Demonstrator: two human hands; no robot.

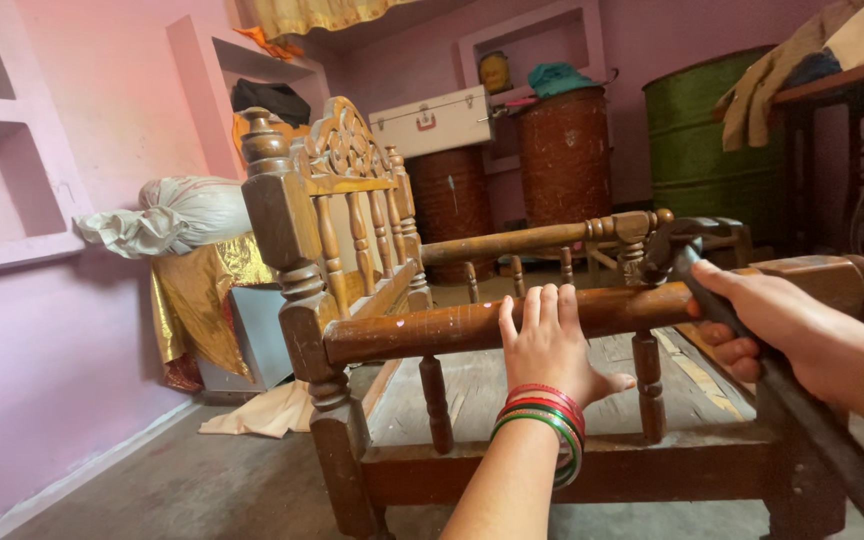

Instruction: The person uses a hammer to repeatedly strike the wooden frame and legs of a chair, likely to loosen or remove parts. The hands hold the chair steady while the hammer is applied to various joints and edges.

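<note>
A brown wooden bench frame with a carved backrest [347, 160] stands in front of me. My left hand [550, 345], with red and green bangles on the wrist, lies flat with fingers spread on the round armrest rail [422, 328]. My right hand [787, 325] grips the dark handle of a hammer [687, 248]. The hammer's metal head sits just above the same rail, to the right of my left hand, near a turned spindle [647, 375]. The seat is bare wooden planks [482, 385].
Pink walls with shelves enclose the room. A stuffed white sack [177, 215] on a gold-draped box stands at the left. Rusty brown drums [564, 155], a white trunk [432, 120] and a green drum [707, 140] line the back. A table with cloth [832, 70] is at the right.
</note>
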